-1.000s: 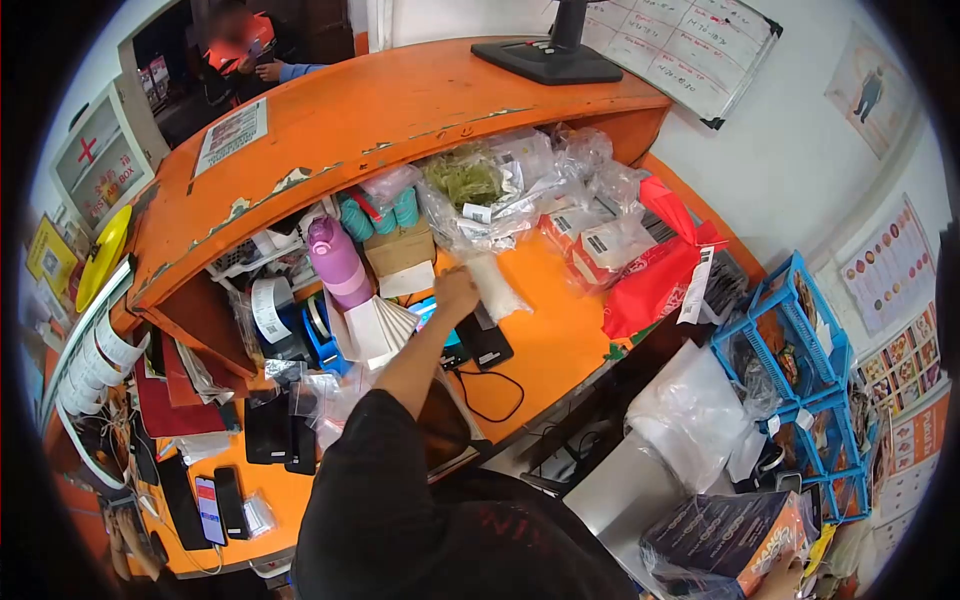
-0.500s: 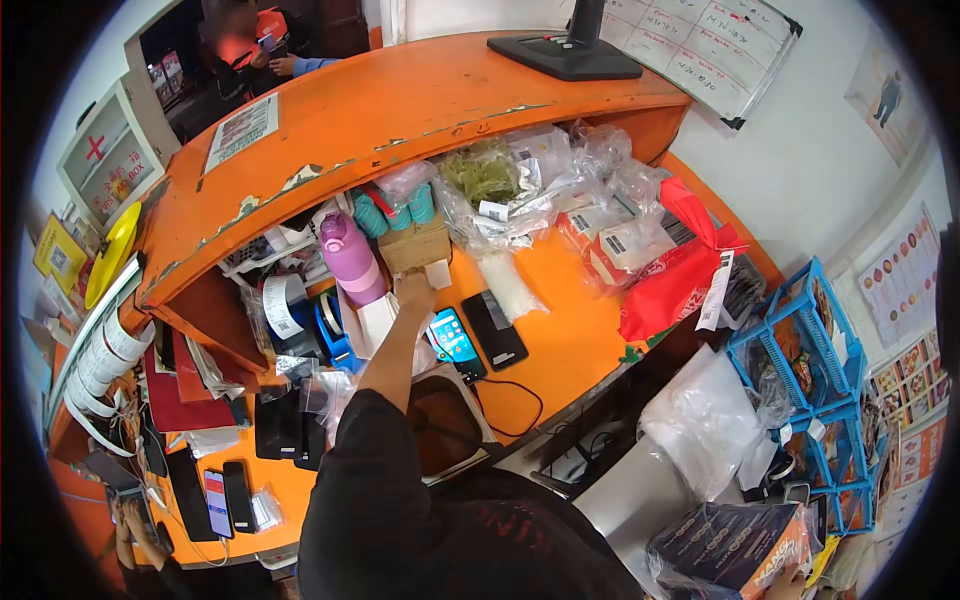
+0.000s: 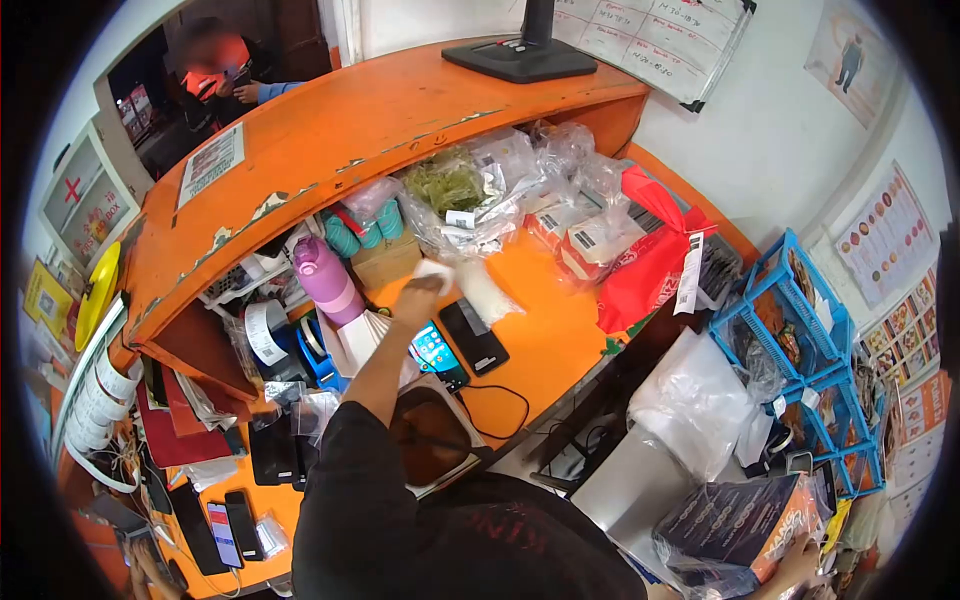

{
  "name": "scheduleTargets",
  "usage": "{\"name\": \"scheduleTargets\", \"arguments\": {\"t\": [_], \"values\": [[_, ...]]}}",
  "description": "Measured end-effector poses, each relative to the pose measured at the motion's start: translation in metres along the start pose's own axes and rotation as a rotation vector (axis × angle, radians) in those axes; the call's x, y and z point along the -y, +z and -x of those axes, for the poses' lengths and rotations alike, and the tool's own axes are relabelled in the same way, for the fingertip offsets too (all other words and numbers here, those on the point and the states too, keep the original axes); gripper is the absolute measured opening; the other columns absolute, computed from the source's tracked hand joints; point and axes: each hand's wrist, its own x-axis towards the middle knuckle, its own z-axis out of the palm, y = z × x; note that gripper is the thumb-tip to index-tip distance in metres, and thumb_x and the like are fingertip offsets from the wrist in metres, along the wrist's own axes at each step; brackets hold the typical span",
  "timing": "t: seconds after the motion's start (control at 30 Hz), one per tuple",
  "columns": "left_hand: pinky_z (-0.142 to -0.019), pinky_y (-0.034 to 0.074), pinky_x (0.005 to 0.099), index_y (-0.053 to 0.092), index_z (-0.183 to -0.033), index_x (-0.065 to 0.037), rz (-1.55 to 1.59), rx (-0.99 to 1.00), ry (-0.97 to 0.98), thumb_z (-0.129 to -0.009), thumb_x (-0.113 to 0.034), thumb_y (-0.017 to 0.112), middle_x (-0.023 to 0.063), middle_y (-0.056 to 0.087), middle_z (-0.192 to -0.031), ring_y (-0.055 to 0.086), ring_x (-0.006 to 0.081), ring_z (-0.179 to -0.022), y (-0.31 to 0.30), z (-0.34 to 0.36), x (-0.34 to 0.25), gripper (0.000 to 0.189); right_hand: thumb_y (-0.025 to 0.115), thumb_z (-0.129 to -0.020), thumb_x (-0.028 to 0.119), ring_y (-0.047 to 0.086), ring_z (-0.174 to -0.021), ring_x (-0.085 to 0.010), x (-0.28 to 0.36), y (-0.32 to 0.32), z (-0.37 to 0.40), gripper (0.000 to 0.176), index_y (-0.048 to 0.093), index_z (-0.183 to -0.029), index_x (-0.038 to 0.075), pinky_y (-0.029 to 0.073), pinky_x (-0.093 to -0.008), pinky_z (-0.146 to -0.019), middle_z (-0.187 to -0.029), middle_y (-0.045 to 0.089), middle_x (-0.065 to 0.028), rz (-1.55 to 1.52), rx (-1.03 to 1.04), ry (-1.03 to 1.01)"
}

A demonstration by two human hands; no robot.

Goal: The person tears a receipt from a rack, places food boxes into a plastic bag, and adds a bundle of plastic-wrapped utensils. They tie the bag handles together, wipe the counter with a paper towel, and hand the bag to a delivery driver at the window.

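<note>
Counter was logged as cluttered. Printed box was touched at its 4 o'clock corner by right hand; finger spread could not be told. At 3 o'clock of purple bottle, above phone, left hand was pinched on white paper.

**A:** Orange desk, what's by the left hand?

**B:** Two phones flat, just nearer the body than the hand: lit phone, dark phone right beside it. A black cable loops nearer still.

**A:** Right of the hand?

**B:** White bag close by. Red bag is well off to the right.

**A:** Left?

**B:** Purple bottle, upright, w/ a label roll further left.

**A:** Beyond the hand?

**B:** Cardboard box, then a heap of clear plastic packets.
</note>
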Motion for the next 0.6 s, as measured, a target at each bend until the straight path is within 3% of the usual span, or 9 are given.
{"name": "scheduleTargets", "arguments": {"t": [0.13, 0.2, 0.23, 0.27, 0.3, 0.37, 0.5, 0.57, 0.6], "values": [[-0.086, 0.043, 0.0407, 0.059, -0.088, 0.001, 0.287, -0.089, 0.306, -0.066, -0.001, 0.054, 0.0150, 0.060, -0.094, 0.057, 0.0299, -0.091, 0.004, -0.056, -0.115, 0.023, 0.048, -0.086, 0.036, 0.058, -0.067, -0.0333, 0.007, 0.003, 0.001, 0.045, 0.061, -0.072, -0.004, 0.044, -0.0431, -0.062, -0.070, 0.060, -0.0196, 0.032, -0.062, 0.056], [-0.075, 0.043, 0.0415, 0.056, -0.079, -0.002, 0.608, 0.394, 0.236, -0.061, 0.001, 0.056, 0.0151, 0.059, -0.086, 0.056, 0.0311, -0.083, 0.015, -0.072, -0.189, 0.018, 0.048, -0.086, 0.036, 0.058, -0.065, -0.0312, 0.000, 0.004, -0.003, 0.045, 0.061, -0.073, -0.006, 0.043, -0.0421, -0.062, -0.072, 0.061, -0.0186, -0.061, 0.037, 0.074], [-0.077, 0.043, 0.0419, 0.055, -0.083, -0.001, 0.731, 0.341, 0.226, -0.059, 0.003, 0.057, 0.0167, 0.057, -0.084, 0.056, 0.0333, -0.082, 0.008, -0.062, -0.229, 0.024, 0.048, -0.086, 0.036, 0.058, -0.065, -0.0306, -0.003, 0.006, -0.004, 0.046, 0.061, -0.074, -0.006, 0.043, -0.0419, -0.062, -0.071, 0.061, -0.0181, -0.073, 0.020, 0.077], [-0.080, 0.041, 0.0433, 0.054, -0.086, 0.000, 0.907, 0.719, -0.052, -0.058, 0.004, 0.056, 0.0177, 0.056, -0.085, 0.054, 0.0356, -0.085, 0.000, -0.063, -0.271, 0.029, 0.048, -0.086, 0.036, 0.058, -0.064, -0.0300, -0.004, 0.007, -0.004, 0.046, 0.061, -0.074, -0.006, 0.043, -0.0418, -0.061, -0.071, 0.061, -0.0177, -0.085, 0.000, 0.084], [-0.079, 0.043, 0.0436, 0.057, -0.090, 0.000, 0.878, 0.708, 0.239, -0.067, 0.001, 0.051, 0.0212, 0.058, -0.091, 0.054, 0.0363, -0.091, -0.010, -0.061, -0.293, 0.023, 0.048, -0.087, 0.036, 0.058, -0.063, -0.0288, -0.012, 0.010, -0.006, 0.046, 0.060, -0.075, -0.007, 0.043, -0.0409, -0.061, -0.071, 0.061, -0.0171, -0.101, 0.024, 0.077], [-0.085, 0.041, 0.0434, 0.054, -0.104, 0.001, 1.014, 0.653, 0.129, -0.073, -0.013, 0.060, 0.0226, 0.054, -0.108, 0.054, 0.0375, -0.096, 0.030, -0.028, -0.345, 0.034, 0.049, -0.087, 0.035, 0.058, -0.063, -0.0287, -0.003, 0.002, -0.001, 0.046, 0.060, -0.075, -0.007, 0.043, -0.0407, -0.061, -0.071, 0.061, -0.0172, -0.106, 0.021, 0.066], [-0.082, 0.044, 0.0390, 0.061, -0.102, -0.001, 0.817, 0.747, 0.187, -0.075, -0.026, 0.064, 0.0176, 0.062, -0.097, 0.057, 0.0337, -0.092, 0.028, -0.038, -0.366, 0.037, 0.051, -0.086, 0.033, 0.057, -0.063, -0.0287, -0.010, 0.010, -0.001, 0.044, 0.059, -0.075, -0.008, 0.043, -0.0411, -0.061, -0.071, 0.060, -0.0182, -0.167, -0.006, 0.065], [-0.070, 0.046, 0.0366, 0.064, -0.079, -0.001, 0.922, 1.258, 0.204, -0.071, -0.030, 0.067, 0.0160, 0.063, -0.078, 0.060, 0.0283, -0.078, 0.032, -0.060, -0.361, 0.031, 0.051, -0.086, 0.032, 0.056, -0.060, -0.0271, -0.017, 0.013, -0.001, 0.043, 0.058, -0.074, -0.009, 0.043, -0.0410, -0.058, -0.072, 0.059, -0.0181, -0.109, -0.073, -0.021], [-0.060, 0.044, 0.0373, 0.067, -0.078, -0.003, 1.037, 1.234, 0.222, -0.069, -0.028, 0.069, 0.0143, 0.063, -0.070, 0.058, 0.0213, -0.065, 0.044, -0.067, -0.350, 0.027, 0.051, -0.086, 0.032, 0.056, -0.060, -0.0271, -0.015, 0.011, 0.000, 0.043, 0.058, -0.074, -0.009, 0.043, -0.0410, -0.058, -0.072, 0.059, -0.0181, -0.108, -0.071, -0.018]]}}
